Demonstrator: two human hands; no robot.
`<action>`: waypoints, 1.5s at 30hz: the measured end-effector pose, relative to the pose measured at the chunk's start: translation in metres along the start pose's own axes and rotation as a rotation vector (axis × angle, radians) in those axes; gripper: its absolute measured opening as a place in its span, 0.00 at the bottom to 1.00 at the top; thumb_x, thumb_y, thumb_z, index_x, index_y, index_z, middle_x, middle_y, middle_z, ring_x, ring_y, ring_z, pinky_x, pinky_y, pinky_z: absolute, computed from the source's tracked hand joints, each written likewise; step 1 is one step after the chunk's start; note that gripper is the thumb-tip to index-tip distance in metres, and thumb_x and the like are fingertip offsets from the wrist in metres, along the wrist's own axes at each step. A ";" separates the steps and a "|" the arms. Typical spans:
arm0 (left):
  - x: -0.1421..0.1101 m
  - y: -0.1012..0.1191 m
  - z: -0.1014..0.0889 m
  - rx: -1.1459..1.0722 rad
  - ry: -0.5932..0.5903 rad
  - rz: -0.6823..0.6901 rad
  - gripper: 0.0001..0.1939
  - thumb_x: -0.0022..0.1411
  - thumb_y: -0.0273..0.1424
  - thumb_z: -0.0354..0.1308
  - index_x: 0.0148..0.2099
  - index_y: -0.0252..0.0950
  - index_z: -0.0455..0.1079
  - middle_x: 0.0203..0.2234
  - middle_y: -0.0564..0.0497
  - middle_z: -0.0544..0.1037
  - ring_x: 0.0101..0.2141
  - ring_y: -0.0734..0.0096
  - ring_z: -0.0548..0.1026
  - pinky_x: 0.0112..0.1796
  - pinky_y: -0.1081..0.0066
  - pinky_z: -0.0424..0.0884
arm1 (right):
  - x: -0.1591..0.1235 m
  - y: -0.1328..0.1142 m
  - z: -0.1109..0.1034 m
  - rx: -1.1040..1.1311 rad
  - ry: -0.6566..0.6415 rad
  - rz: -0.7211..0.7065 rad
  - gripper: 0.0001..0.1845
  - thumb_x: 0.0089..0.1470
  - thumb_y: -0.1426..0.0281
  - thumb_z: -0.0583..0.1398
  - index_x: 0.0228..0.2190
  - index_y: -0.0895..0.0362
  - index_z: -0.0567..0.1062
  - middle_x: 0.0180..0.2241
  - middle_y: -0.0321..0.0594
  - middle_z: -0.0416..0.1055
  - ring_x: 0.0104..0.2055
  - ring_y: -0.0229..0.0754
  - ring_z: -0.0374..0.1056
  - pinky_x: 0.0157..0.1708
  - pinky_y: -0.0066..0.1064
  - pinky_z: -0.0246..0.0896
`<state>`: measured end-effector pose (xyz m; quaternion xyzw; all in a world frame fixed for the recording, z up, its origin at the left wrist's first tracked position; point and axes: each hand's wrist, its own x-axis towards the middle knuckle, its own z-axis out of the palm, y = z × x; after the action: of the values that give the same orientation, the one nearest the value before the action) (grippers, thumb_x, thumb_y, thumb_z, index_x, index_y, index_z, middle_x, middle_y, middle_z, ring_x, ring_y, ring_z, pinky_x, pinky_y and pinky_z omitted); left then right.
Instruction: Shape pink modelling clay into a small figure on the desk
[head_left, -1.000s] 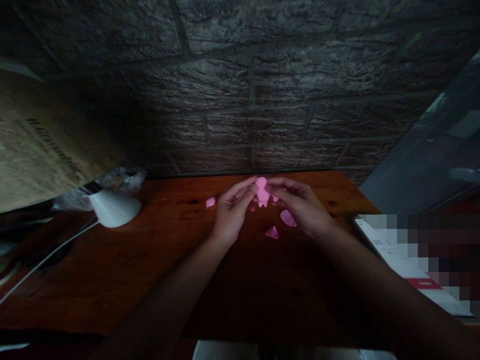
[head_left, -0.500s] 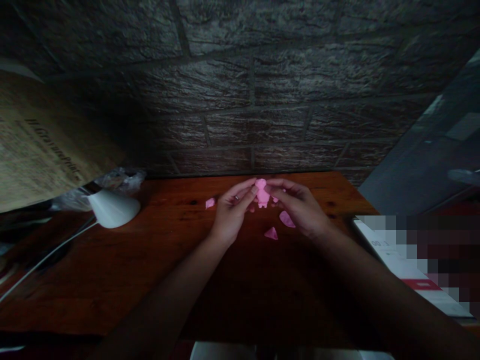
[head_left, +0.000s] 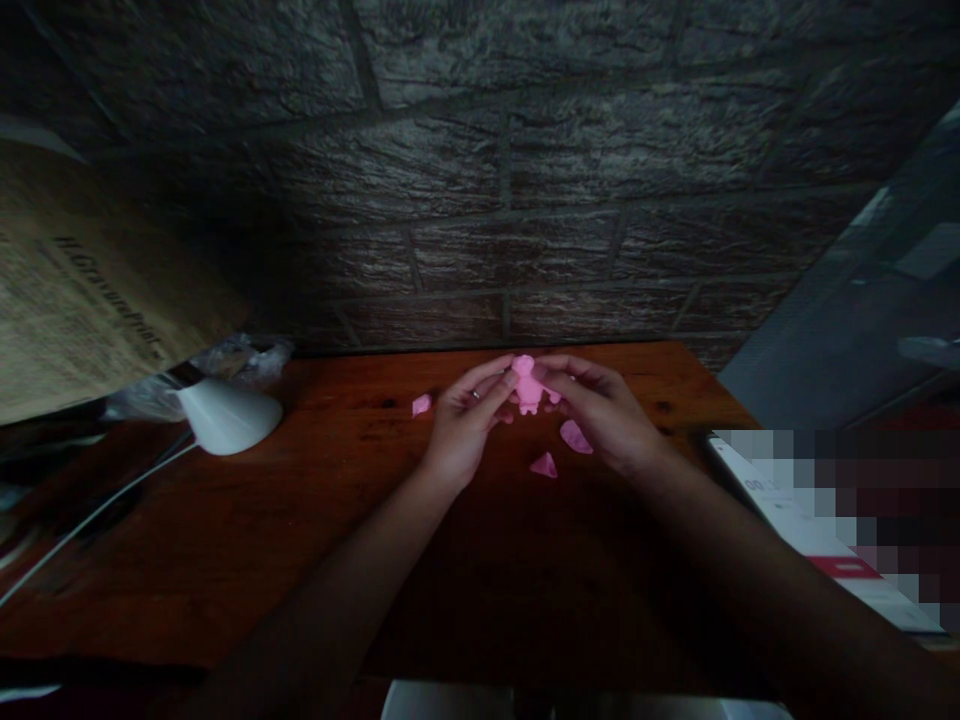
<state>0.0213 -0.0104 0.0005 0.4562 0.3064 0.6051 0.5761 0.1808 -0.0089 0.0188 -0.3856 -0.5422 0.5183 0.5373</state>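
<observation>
A small pink figure [head_left: 528,392] with a head, a body and short legs is held upright just above the table. My left hand [head_left: 466,420] pinches it from the left, thumb at its head and upper body; a ring shows on one finger. From the other side my right hand [head_left: 600,405] grips it with the thumb near its head. Below the right hand lie a rounded pink piece [head_left: 576,436] and a pointed pink piece [head_left: 544,465]. Another pink lump [head_left: 421,405] rests left of my left hand. More pink shows partly hidden beside my right fingers.
The wooden table [head_left: 300,540] meets a dark brick wall [head_left: 450,180]. At left stand a white lamp-like cone [head_left: 229,415] with a cable, crumpled clear plastic [head_left: 247,355] and a printed brown paper sheet [head_left: 90,280]. A lit screen [head_left: 787,510] is at right.
Both hands and the pink figure have stayed nearly in place, with only a very slight shift. The loose pink pieces lie as before.
</observation>
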 end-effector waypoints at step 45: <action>0.001 0.001 0.000 -0.126 0.012 -0.041 0.08 0.52 0.33 0.71 0.38 0.42 0.82 0.40 0.51 0.83 0.36 0.73 0.77 0.32 0.75 0.73 | -0.001 0.003 0.006 0.131 0.014 0.033 0.13 0.41 0.60 0.73 0.32 0.50 0.84 0.32 0.36 0.79 0.30 0.37 0.67 0.37 0.36 0.65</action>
<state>0.0213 -0.0097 0.0015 0.4090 0.2804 0.6140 0.6141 0.1751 -0.0107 0.0166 -0.3620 -0.4969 0.5588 0.5565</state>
